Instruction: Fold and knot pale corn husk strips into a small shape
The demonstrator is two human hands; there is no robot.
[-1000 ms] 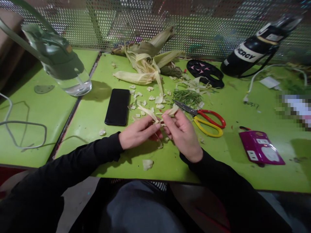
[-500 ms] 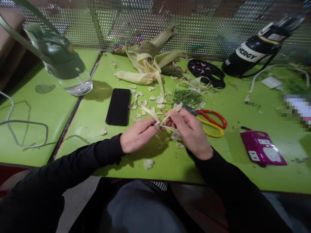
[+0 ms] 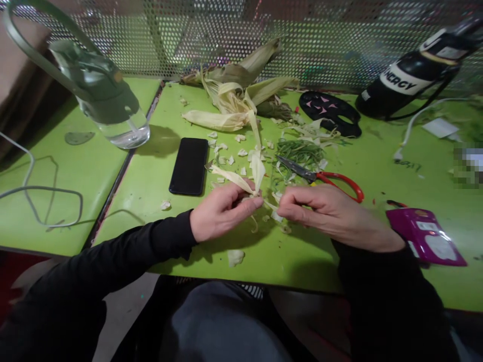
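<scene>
Between the thumb and fingers of my left hand (image 3: 222, 213) is a gathered piece of pale corn husk (image 3: 258, 173). Two husk ends fan upward from a pinched, knot-like spot at the fingertips. My right hand (image 3: 328, 213) is closed on the tip of a thin husk strip (image 3: 270, 205) that stretches from that spot to the right. Under and behind the hands lie small husk scraps (image 3: 242, 153). Scissors (image 3: 307, 172) with red and yellow handles lie just behind my right hand, which hides part of them. A heap of dried corn husks (image 3: 226, 121) rests farther back.
A black phone (image 3: 189, 166) and a green water bottle (image 3: 109, 100) are on the left. Green shreds (image 3: 300, 152), a black palette-shaped piece (image 3: 328, 113), a black bottle (image 3: 403, 83) and a purple packet (image 3: 426, 236) occupy the right. A perforated screen (image 3: 313, 45) borders the back.
My right hand has moved right, away from my left hand, and now pulls a thin strip out sideways. The husk end it held earlier now stands up freely. My left hand keeps its hold.
</scene>
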